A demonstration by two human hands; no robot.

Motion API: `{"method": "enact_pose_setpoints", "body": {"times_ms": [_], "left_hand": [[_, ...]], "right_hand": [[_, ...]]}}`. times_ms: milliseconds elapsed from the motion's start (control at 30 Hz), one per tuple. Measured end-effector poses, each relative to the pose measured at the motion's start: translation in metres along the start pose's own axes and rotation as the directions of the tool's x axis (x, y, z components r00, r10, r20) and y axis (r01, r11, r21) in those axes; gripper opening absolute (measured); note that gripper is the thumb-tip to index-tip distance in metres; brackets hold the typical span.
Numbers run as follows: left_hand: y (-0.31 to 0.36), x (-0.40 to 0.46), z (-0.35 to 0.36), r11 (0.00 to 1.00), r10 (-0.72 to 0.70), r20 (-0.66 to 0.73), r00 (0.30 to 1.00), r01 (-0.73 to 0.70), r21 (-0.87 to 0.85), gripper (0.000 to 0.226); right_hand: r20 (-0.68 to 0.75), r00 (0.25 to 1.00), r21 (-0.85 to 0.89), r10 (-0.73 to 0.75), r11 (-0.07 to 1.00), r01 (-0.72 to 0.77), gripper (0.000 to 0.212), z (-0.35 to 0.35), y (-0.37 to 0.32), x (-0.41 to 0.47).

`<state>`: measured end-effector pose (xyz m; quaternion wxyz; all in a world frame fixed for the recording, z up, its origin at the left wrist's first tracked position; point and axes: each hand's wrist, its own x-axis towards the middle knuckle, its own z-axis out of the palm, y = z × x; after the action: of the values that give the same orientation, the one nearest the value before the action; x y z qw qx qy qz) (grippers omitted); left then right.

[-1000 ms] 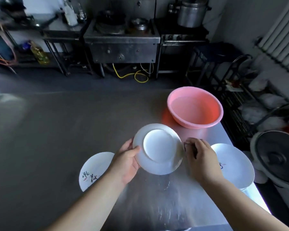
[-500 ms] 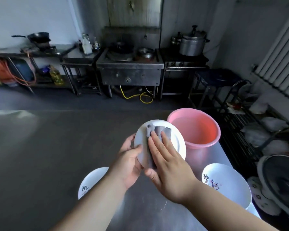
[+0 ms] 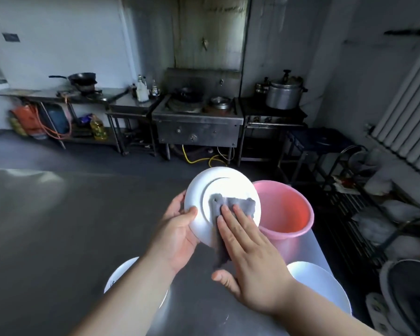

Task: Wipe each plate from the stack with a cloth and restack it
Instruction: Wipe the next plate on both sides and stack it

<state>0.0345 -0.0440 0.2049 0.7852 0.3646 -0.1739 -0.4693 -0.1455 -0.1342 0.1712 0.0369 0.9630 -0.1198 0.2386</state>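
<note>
Left hand grips plate by its rim, raised, underside up. Right hand, fingers flat, presses cloth on it. Plate stiff, breakable, probably slick; rim hold suits.

The plate is plain white, and the cloth on it is grey. The basin is pink outside and deeper salmon-red inside. Two more white plates lie lower down; the left one carries dark markings at its edge. The table is dull grey metal. A hose under the stove is yellow.
</note>
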Motion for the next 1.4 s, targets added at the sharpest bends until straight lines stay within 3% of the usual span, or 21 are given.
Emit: {"method": "enact_pose_setpoints", "body": {"times_ms": [233, 433, 600, 833, 1000, 1133, 1267, 1400], "left_hand": [[-0.012, -0.016, 0.016, 1.000, -0.024, 0.061, 0.998, 0.025, -0.013, 0.050], [-0.004, -0.013, 0.023, 0.999, 0.013, 0.063, 0.998, -0.011, -0.033, 0.048], [-0.010, -0.017, 0.026, 1.000, -0.003, 0.098, 0.995, 0.005, -0.020, 0.047], [0.002, -0.010, 0.035, 0.996, 0.071, 0.007, 0.997, -0.070, -0.045, 0.051], [0.000, -0.015, 0.037, 1.000, 0.020, 0.011, 1.000, -0.020, 0.014, 0.051], [0.004, -0.013, 0.043, 0.999, 0.034, 0.028, 0.999, -0.034, -0.014, 0.052], [0.007, -0.009, 0.048, 0.998, 0.053, -0.015, 0.998, -0.053, -0.041, 0.052], [0.002, -0.010, 0.047, 0.999, 0.037, -0.041, 0.998, -0.038, -0.017, 0.051]], "right_hand": [[-0.052, 0.989, -0.008, 0.140, 0.990, -0.141, 0.090, -0.027, 0.044, 0.032], [-0.166, 0.976, 0.121, 0.140, 0.985, -0.120, 0.082, -0.013, 0.005, -0.009], [-0.216, 0.938, 0.143, 0.271, 0.959, -0.244, 0.067, -0.033, 0.034, 0.021], [-0.282, 0.916, 0.318, 0.287, 0.928, -0.193, 0.057, -0.016, 0.023, -0.004], [-0.201, 0.922, 0.482, 0.332, 0.853, -0.202, 0.060, -0.052, 0.059, 0.023], [-0.144, 0.941, 0.477, 0.306, 0.855, -0.205, 0.060, -0.077, 0.084, 0.056], [-0.217, 0.892, 0.506, 0.396, 0.827, -0.245, 0.064, -0.049, 0.054, 0.026], [-0.164, 0.878, 0.600, 0.449, 0.752, -0.273, 0.070, -0.027, 0.030, 0.002]]}}
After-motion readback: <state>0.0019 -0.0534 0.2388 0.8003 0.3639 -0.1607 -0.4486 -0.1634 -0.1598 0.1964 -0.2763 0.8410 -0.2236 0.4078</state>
